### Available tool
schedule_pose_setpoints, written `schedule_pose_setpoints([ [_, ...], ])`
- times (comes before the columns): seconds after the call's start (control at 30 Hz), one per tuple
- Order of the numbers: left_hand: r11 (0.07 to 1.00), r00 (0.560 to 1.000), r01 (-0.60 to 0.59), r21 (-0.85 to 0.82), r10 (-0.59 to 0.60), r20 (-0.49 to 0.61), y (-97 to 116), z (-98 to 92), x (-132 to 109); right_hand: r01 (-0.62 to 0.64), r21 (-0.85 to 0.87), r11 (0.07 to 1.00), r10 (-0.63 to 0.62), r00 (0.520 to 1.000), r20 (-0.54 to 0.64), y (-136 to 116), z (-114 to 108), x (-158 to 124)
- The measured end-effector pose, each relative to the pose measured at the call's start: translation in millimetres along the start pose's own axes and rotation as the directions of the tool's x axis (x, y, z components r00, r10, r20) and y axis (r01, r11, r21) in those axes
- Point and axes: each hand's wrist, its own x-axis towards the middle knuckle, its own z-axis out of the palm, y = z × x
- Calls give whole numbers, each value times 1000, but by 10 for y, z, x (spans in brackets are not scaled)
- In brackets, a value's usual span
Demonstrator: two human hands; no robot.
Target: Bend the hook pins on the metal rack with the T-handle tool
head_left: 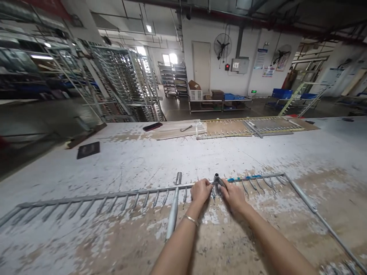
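A long metal bar (94, 198) with a row of prongs lies across the worktable, forming one side of a rack frame. My left hand (201, 191) is closed at this bar, its fingertips pinched by the prongs; what they hold is hidden. Beside it, my right hand (233, 195) is wrapped round a short metal tube (216, 177), whose round open end faces up above the bar. Small hooked prongs (213, 196) hang just below and between the hands. Left of my hands, a tapered grey metal tube (172, 215) lies across the bar. Blue marks (252, 177) show on the bar to the right.
The worktable (129, 160) has worn, peeling paint. Toward its far edge lie a phone (152, 126), a wrench (186, 128) and another pronged frame (229, 133) on boards. A dark flat plate (88, 150) sits at left. Tall metal racks (123, 76) stand beyond.
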Motion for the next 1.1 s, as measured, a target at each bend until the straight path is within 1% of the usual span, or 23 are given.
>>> schedule_pose_setpoints([
  [0.03, 1000, 1000, 4, 1, -4, 0, 2, -4, -3, -10, -34, 999, 12, 999, 36, -12, -8, 15],
  [0.07, 1000, 1000, 10, 2, -10, 2, 6, -8, -6, -6, -38, 999, 8, 999, 34, -27, -23, 32],
  [0.17, 999, 999, 35, -3, -35, 9, 25, -20, -4, 56, 33, 998, -52, 993, -109, -64, -57, 59],
  [0.2, 999, 999, 47, -6, -46, 14, 33, -24, 0, 63, 35, 997, -58, 990, -132, -68, -55, 56],
  [0.23, 998, 998, 56, -9, -56, 17, 39, -26, 5, 58, 18, 998, -56, 991, -121, -67, -48, 50],
  [0.33, 997, 997, 76, -23, -75, 30, 54, -28, 19, 32, -79, 996, -30, 999, 26, -53, -22, 26],
  [0.37, 997, 996, 78, -27, -78, 34, 56, -26, 23, 33, -87, 996, -29, 998, 50, -50, -20, 21],
  [0.4, 996, 996, 80, -31, -79, 38, 58, -23, 25, 41, -72, 997, -39, 999, 36, -50, -23, 18],
  [0.5, 996, 996, 80, -38, -79, 31, 60, -4, 25, 89, 19, 996, -87, 991, -104, -60, -34, 5],
  [0.53, 996, 997, 78, -39, -77, 22, 59, 4, 24, 99, 29, 995, -95, 988, -122, -63, -36, -1],
  [0.57, 996, 997, 74, -39, -74, 13, 58, 11, 24, 100, 17, 995, -98, 990, -101, -63, -37, -8],
  [0.67, 996, 997, 73, -42, -73, 8, 53, 27, 25, 72, -81, 994, -67, 996, 60, -56, -50, -23],
  [0.7, 996, 997, 74, -45, -73, 11, 52, 30, 26, 63, -91, 994, -56, 995, 77, -51, -59, -24],
  [0.73, 996, 997, 74, -46, -73, 14, 51, 31, 26, 58, -79, 995, -53, 997, 55, -46, -67, -23],
  [0.8, 996, 997, 71, -51, -71, 15, 51, 31, 25, 54, -16, 998, -55, 997, -58, -29, -75, -16],
  [0.83, 996, 998, 68, -54, -68, 13, 50, 30, 25, 52, 5, 999, -51, 994, -92, -17, -74, -10],
  [0.87, 996, 998, 66, -57, -65, 10, 49, 27, 24, 44, 8, 999, -43, 995, -94, -3, -71, -2],
  [0.97, 995, 997, 74, -64, -73, 13, 42, 21, 26, -24, -46, 999, 24, 1000, -7, 45, -67, 28],
  [1.0, 995, 997, 75, -65, -74, 14, 39, 20, 27, -44, -56, 997, 45, 999, 6, 57, -71, 38],
  [1.1, 996, 998, 67, -64, -67, 8, 29, 21, 29, -51, -14, 999, 50, 996, -77, 71, -91, 56],
])
